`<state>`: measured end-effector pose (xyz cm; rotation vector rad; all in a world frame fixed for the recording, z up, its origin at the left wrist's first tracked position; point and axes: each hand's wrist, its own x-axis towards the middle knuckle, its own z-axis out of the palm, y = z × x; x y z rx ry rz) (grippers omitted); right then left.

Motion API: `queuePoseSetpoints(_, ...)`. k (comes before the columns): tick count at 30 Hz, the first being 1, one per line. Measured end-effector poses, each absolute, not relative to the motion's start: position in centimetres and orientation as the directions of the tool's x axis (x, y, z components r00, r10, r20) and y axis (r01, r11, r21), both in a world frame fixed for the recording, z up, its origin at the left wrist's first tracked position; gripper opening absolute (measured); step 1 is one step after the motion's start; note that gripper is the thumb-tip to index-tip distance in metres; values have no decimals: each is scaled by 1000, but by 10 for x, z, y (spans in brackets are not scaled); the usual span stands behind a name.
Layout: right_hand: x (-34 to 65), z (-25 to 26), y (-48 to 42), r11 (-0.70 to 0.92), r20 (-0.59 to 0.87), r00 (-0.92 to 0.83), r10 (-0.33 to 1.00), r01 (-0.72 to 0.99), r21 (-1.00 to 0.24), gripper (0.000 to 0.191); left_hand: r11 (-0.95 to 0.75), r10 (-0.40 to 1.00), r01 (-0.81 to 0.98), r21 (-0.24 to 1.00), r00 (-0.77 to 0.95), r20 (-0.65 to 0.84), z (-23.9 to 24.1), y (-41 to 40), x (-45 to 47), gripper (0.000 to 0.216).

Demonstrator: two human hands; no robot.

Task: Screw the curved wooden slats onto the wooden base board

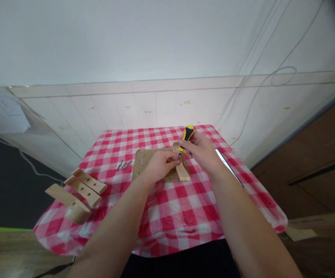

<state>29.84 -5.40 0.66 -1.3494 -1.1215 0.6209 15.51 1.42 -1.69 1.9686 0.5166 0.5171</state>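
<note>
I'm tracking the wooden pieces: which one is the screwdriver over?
The wooden piece on the brown board, by the left hand; the other pieces lie off the board, leftward.

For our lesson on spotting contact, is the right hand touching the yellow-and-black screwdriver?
Touching. The head view shows the right hand gripping the yellow-and-black screwdriver, its fingers against the handle with no gap.

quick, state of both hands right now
Left hand: at the pale, oblong wooden block; whether it grips anything cannot be told.
Right hand: closed, holding the yellow-and-black screwdriver.
</note>
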Motion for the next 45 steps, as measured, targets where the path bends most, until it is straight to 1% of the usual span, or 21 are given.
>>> queuePoseSetpoints(3,298,10,-56,211,253,400,881,148,-966,21,-429,571,153,891,809,136,-14,12,155,11)
queuePoseSetpoints(5,299,11,-58,222,256,367,894,132,-966,15,-425,575,156,892,807,133,-15,12,155,12)
queuePoseSetpoints(7,300,11,-59,214,251,327,911,145,-966,13,-432,572,157,888,809,135,-17,13,155,12)
queuePoseSetpoints(9,300,9,-58,219,264,308,914,173,-960,16,-452,564,157,878,813,145,-19,15,155,13)
queuePoseSetpoints(12,299,3,-54,249,328,341,881,255,-934,26,-508,551,169,845,817,168,-20,16,155,14)
queuePoseSetpoints(15,297,-1,-51,248,363,372,854,320,-914,26,-546,543,186,817,821,176,-18,17,155,14)
queuePoseSetpoints(19,295,1,-52,184,290,423,858,274,-944,20,-529,539,184,828,827,160,-16,16,154,15)
queuePoseSetpoints(22,296,4,-54,220,295,375,879,229,-948,19,-521,541,186,833,827,154,-16,16,154,15)
queuePoseSetpoints(24,298,3,-53,226,327,383,864,284,-932,21,-528,524,180,830,838,152,-17,17,153,17)
queuePoseSetpoints(26,299,1,-51,165,343,448,826,389,-906,26,-530,518,180,829,842,149,-18,17,153,18)
queuePoseSetpoints(28,298,0,-50,120,353,500,791,439,-890,28,-531,522,191,825,841,142,-18,18,153,18)
queuePoseSetpoints(30,296,1,-51,151,352,479,804,408,-900,26,-534,524,193,823,840,143,-17,17,153,18)
queuePoseSetpoints(33,294,6,-55,190,287,377,881,273,-943,18,-534,527,184,825,835,155,-14,16,153,17)
queuePoseSetpoints(35,295,7,-56,197,266,332,905,230,-953,18,-540,534,189,820,830,160,-13,15,153,16)
queuePoseSetpoints(36,295,7,-56,209,280,325,903,238,-949,19,-548,534,195,813,830,161,-13,15,153,17)
queuePoseSetpoints(38,297,5,-55,222,326,349,879,306,-926,22,-566,530,203,799,832,164,-14,15,153,18)
queuePoseSetpoints(41,298,1,-51,171,347,428,834,398,-901,28,-592,520,205,780,836,176,-16,17,153,18)
queuePoseSetpoints(43,298,-2,-50,163,350,457,818,399,-902,30,-606,516,207,768,837,181,-16,17,153,17)
queuePoseSetpoints(45,297,-3,-49,198,367,439,820,384,-902,30,-608,516,212,765,838,178,-15,16,153,17)
